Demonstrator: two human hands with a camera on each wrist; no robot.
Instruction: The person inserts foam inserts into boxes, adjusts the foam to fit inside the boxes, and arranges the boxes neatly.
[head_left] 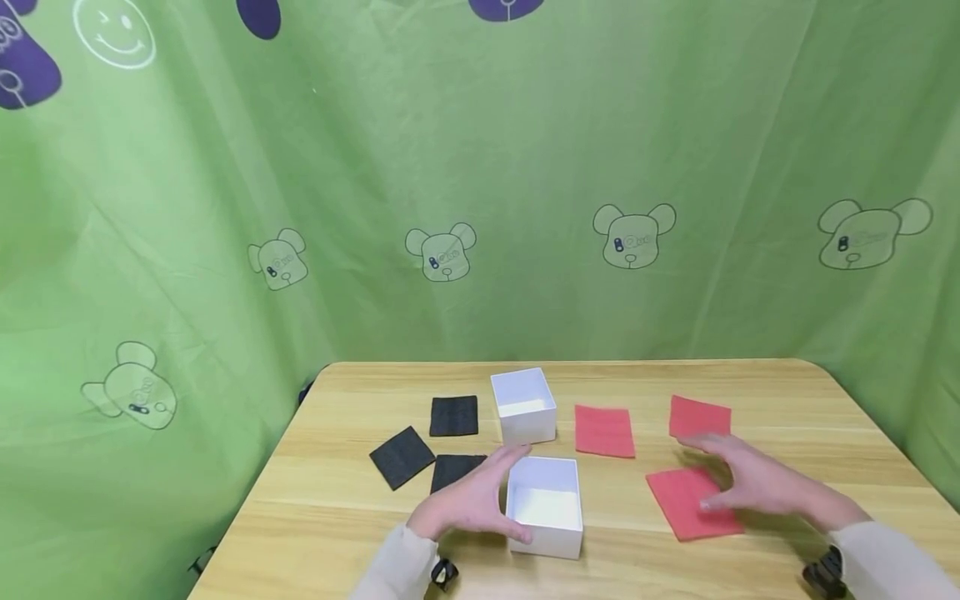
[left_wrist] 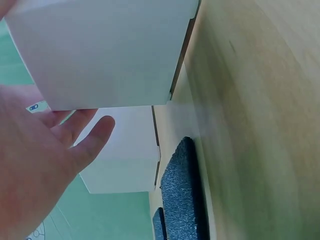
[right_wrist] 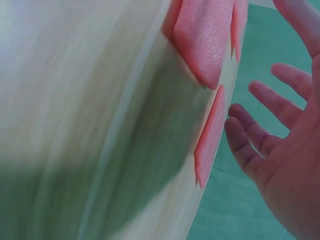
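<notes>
My left hand [head_left: 474,502] spans the left side of the nearer white open-topped box [head_left: 546,543], thumb at its front wall and fingers curled round its far left corner. In the left wrist view the fingers go behind the box's wall [left_wrist: 110,55], which hides some of them. With nothing in it, my right hand [head_left: 765,482] hovers above the right side of a flat red square pad [head_left: 686,500], fingers spread and slightly bent. Its fingertips overlap the lower edge of a farther red pad [head_left: 699,417] in the head view. The nearer box holds nothing.
A second white box [head_left: 528,427] stands just behind the first. Several black square pads, such as one black pad [head_left: 402,457], lie to the left. Another red pad [head_left: 604,431] lies right of the boxes. A green curtain [head_left: 525,167] hangs behind the wooden table [head_left: 300,533].
</notes>
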